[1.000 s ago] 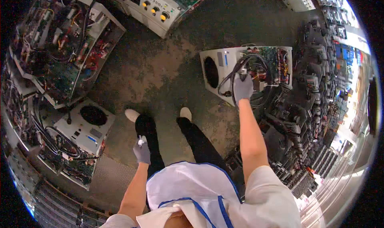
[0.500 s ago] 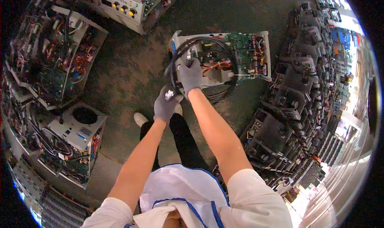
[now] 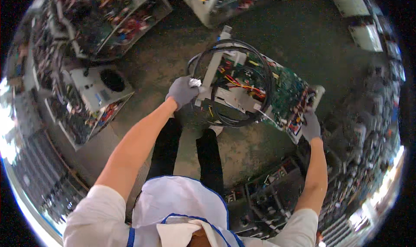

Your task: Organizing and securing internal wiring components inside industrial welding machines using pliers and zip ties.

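An open electronics chassis (image 3: pixel 299 84) with green circuit boards and orange, red and yellow wires is in front of me, its right end angled toward me. A coil of thick black cable (image 3: pixel 271 89) lies over its left half. My left hand (image 3: pixel 182 92), in a grey glove, is closed beside the chassis's left end; a shiny silver piece (image 3: pixel 195 82) shows at its fingers, too blurred to name. My right hand (image 3: pixel 311 126), also gloved, grips the near corner of the chassis's right end. Its fingertips are partly hidden.
Opened electronic units (image 3: pixel 130 28) stand at the left, with a grey metal box (image 3: pixel 102 89) nearer me. Another unit with yellow knobs (image 3: pixel 203 0) is at the far side. Dark equipment (image 3: pixel 277 182) is piled along the right. Under the chassis is a worn floor (image 3: pixel 242 156).
My right hand has left the cable coil and gone to the chassis's right end. The chassis now slants, its right end closer to me. The whole view has turned.
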`<action>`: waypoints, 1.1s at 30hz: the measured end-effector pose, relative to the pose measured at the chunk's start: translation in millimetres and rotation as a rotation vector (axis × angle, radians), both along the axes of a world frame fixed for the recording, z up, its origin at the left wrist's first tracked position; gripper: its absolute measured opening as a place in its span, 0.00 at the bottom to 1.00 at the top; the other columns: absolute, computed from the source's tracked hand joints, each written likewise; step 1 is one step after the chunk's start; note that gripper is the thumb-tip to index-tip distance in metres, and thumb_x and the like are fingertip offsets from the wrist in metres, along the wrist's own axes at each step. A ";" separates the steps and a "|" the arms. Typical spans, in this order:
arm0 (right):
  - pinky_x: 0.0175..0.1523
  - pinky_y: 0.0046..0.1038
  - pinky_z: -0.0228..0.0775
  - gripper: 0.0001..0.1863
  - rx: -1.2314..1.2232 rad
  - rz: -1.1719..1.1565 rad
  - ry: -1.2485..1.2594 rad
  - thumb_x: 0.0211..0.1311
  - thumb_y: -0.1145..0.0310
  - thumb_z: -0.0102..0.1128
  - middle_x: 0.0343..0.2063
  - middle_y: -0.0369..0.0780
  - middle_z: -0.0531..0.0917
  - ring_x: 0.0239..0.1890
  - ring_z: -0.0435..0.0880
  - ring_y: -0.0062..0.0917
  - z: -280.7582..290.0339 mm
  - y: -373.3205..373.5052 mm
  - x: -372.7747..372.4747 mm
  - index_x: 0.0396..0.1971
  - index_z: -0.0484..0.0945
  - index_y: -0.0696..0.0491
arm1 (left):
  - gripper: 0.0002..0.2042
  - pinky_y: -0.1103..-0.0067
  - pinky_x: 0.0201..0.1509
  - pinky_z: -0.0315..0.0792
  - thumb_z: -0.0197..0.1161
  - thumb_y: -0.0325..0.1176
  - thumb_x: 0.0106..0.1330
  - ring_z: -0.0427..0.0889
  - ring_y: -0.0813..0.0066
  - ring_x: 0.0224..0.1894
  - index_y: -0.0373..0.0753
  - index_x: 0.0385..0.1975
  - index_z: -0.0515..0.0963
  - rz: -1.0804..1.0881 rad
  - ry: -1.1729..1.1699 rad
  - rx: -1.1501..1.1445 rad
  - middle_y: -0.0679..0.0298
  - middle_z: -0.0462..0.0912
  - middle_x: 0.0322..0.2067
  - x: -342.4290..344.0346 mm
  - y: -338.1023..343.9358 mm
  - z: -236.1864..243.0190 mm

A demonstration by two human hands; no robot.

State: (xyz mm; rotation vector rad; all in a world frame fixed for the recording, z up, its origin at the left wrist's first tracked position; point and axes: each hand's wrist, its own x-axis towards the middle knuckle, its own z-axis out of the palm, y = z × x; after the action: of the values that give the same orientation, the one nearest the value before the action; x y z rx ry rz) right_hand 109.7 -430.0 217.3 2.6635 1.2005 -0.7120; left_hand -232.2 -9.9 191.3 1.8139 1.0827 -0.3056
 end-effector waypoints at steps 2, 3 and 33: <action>0.59 0.36 0.63 0.26 0.001 0.031 0.013 0.50 0.70 0.58 0.53 0.49 0.70 0.58 0.66 0.42 -7.9 -4.8 -7.6 0.53 0.69 0.56 | 0.23 0.66 0.39 0.71 0.69 0.52 0.46 0.80 0.53 0.35 0.37 0.30 0.79 -0.114 0.087 0.028 0.52 0.82 0.30 1.7 14.2 -3.9; 0.61 0.35 0.60 0.26 -0.068 -0.031 0.053 0.49 0.70 0.59 0.53 0.50 0.70 0.58 0.65 0.42 -1.2 8.6 -22.9 0.52 0.69 0.58 | 0.23 0.66 0.39 0.71 0.69 0.52 0.46 0.80 0.53 0.35 0.37 0.30 0.79 -0.090 0.099 0.048 0.52 0.82 0.30 -1.0 23.1 -1.4; 0.36 0.21 0.58 0.09 0.439 -1.094 0.553 0.51 0.80 0.51 0.27 0.34 0.68 0.28 0.63 0.21 -14.8 17.2 -429.6 0.33 0.67 0.55 | 0.11 0.74 0.29 0.65 0.62 0.36 0.57 0.71 0.76 0.23 0.33 0.29 0.77 0.928 0.131 -0.419 0.61 0.78 0.22 -265.2 -304.9 37.0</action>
State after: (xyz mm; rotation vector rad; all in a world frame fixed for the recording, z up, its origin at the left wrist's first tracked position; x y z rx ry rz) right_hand -319.9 -412.8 202.5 3.5354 -0.2790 -1.5158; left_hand -497.4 -314.7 228.3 0.8047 1.6764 -0.0710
